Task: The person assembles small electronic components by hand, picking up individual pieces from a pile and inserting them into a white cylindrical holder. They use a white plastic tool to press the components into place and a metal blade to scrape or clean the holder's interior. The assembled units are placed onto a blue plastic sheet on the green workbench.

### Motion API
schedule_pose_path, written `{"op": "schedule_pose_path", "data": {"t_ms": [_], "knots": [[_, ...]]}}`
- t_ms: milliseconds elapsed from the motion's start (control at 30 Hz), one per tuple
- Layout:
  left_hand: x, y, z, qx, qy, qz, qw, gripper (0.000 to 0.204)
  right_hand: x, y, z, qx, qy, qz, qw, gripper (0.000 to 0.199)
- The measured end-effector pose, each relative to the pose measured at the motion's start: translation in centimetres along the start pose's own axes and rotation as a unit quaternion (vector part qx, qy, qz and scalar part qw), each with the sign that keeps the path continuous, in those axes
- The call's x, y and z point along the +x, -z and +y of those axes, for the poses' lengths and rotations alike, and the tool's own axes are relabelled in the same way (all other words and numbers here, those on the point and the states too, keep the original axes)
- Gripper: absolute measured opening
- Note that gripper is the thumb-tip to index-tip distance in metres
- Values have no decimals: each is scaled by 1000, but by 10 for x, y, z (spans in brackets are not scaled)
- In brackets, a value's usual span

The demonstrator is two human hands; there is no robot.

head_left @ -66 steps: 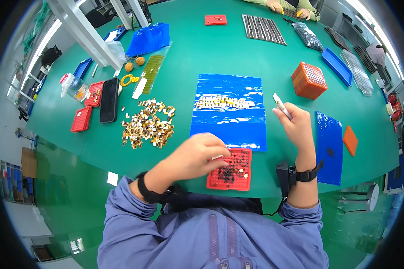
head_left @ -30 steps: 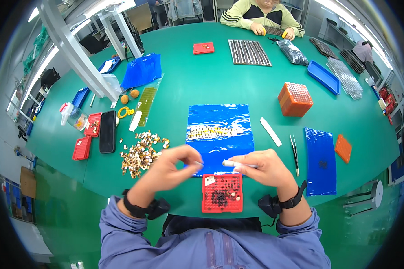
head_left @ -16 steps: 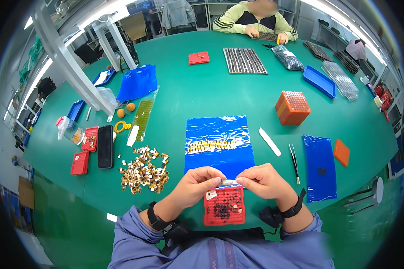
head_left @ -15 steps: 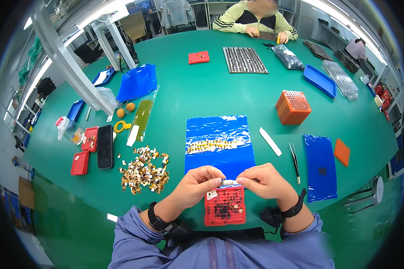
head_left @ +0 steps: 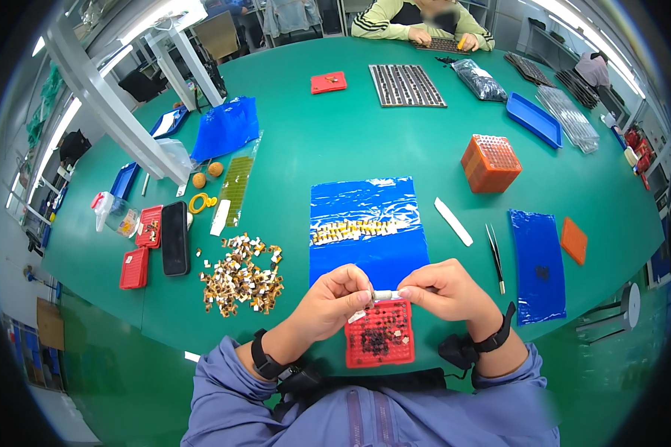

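Note:
My left hand [head_left: 339,296] and my right hand [head_left: 449,289] meet in front of me, thumbs and forefingers closed. Between them is a small pale, cylinder-like piece [head_left: 385,295], pinched at its ends; its exact kind is too small to make out. Just below the hands lies a red tray [head_left: 380,363] with many tiny black parts and a few pale ones. Beyond the hands, a blue sheet [head_left: 350,263] carries a row of small yellow-and-white parts [head_left: 358,232].
Left of my hands lies a heap of small gold-and-white parts [head_left: 242,276], near a black phone [head_left: 175,238]. On the right are tweezers [head_left: 495,258], a white strip [head_left: 453,221], another blue sheet [head_left: 540,238] and an orange box stack [head_left: 490,167]. Another person [head_left: 425,28] sits opposite.
The whole view has shifted slightly, with the table's things standing a little higher. Both hands keep their pinch on the pale piece above the red tray's far edge.

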State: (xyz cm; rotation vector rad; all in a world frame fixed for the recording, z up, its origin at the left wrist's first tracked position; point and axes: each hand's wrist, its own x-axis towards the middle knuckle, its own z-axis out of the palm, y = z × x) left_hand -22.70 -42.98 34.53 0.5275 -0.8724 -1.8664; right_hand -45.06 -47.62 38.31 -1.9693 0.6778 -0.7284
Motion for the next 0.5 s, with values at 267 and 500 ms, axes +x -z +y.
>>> {"op": "schedule_pose_path", "data": {"t_ms": [267,500], "knots": [[0,3,-3,-19,23,-30,999,7,1,4,-3,-13,59,14,998,12],[0,3,-3,-45,28,-61,997,7,-4,4,-1,68,-70,-61,993,14]]}}
